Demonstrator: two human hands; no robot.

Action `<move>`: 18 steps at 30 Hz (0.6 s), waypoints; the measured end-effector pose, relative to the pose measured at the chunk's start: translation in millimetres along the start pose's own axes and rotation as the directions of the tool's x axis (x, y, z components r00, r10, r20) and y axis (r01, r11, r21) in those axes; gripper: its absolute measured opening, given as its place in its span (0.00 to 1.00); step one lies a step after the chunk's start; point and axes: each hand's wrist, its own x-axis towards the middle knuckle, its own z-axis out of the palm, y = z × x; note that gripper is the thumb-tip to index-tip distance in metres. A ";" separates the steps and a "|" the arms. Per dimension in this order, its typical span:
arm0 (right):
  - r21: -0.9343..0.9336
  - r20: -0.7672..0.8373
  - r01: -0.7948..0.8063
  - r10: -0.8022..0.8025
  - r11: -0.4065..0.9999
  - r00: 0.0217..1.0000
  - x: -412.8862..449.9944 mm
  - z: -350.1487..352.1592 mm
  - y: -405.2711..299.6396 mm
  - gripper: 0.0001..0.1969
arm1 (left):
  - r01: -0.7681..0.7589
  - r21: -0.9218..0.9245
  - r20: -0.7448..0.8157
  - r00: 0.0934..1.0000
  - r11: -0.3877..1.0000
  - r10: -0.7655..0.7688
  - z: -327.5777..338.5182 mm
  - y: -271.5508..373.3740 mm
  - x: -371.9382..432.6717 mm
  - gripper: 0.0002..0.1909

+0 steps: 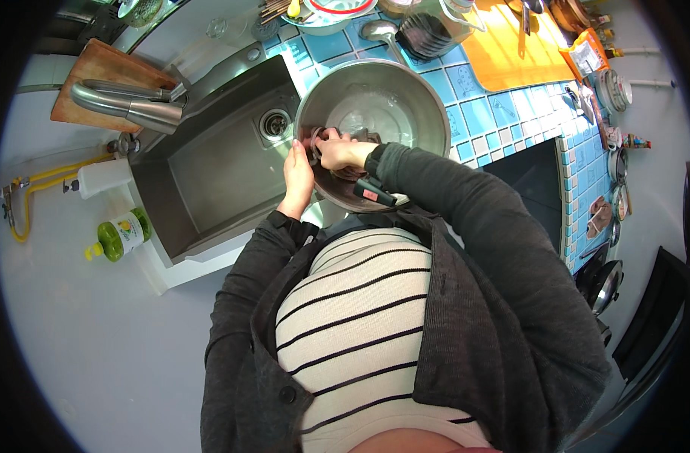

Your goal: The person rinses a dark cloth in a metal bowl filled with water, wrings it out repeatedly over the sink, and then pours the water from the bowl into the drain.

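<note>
A large stainless steel bowl (373,105) stands on the blue-tiled counter, its left rim beside the sink. My left hand (299,174) is at the bowl's left rim, fingers pointing up along its outside; whether it grips the rim I cannot tell. Inside the bowl, near the left wall, my right hand (339,153) has its fingers bent around something shiny or clear that I cannot make out. Dark brownish material (347,174) lies under that hand, partly hidden by it. A dark object with a pink label (375,192) is near the lower rim, below my right wrist.
Left of the bowl is a steel sink (209,170) with a faucet (130,107) and a wooden board (104,79). A ladle (381,33), a glass container (429,34) and an orange cutting mat (509,51) lie beyond. A green soap bottle (118,235) stands left of the sink.
</note>
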 end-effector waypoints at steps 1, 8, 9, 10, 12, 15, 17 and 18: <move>0.047 0.008 0.051 -0.051 0.998 0.999 0.2 0.3 6.0 0.29 | 0.008 -0.031 0.008 1.000 0.999 -0.007 0.6 3.4 -1.1 0.28; 0.205 0.092 0.248 -0.270 0.947 0.958 -29.8 20.1 21.0 0.37 | 0.082 0.055 -0.042 0.996 0.995 -0.080 1.2 7.2 -3.5 0.29; 0.156 0.066 0.220 -0.232 0.963 0.970 -25.9 20.6 17.4 0.37 | 0.083 0.057 -0.041 0.996 0.995 -0.081 1.5 10.0 -4.7 0.29; 0.108 0.038 0.189 -0.194 0.976 0.980 -23.1 19.8 16.0 0.37 | 0.074 0.053 -0.046 0.996 0.996 -0.072 2.0 12.8 -5.8 0.29; 0.178 0.055 0.141 -0.153 0.974 0.987 -19.3 15.7 17.0 0.37 | 0.064 0.052 -0.052 0.997 0.997 -0.061 1.0 14.1 -6.7 0.29; 0.256 0.155 0.198 -0.242 0.946 0.958 -26.4 15.3 21.6 0.38 | 0.022 0.100 -0.028 0.999 0.995 -0.019 -0.7 13.4 -6.6 0.29; 0.363 0.172 0.170 -0.245 0.916 0.954 -33.1 19.8 23.9 0.39 | 0.031 0.072 -0.030 0.999 0.997 -0.029 -0.2 12.5 -5.8 0.28; 0.352 0.194 0.175 -0.255 0.919 0.947 -33.3 14.2 18.4 0.39 | 0.058 0.072 -0.033 0.998 0.996 -0.056 -1.1 12.4 -4.0 0.28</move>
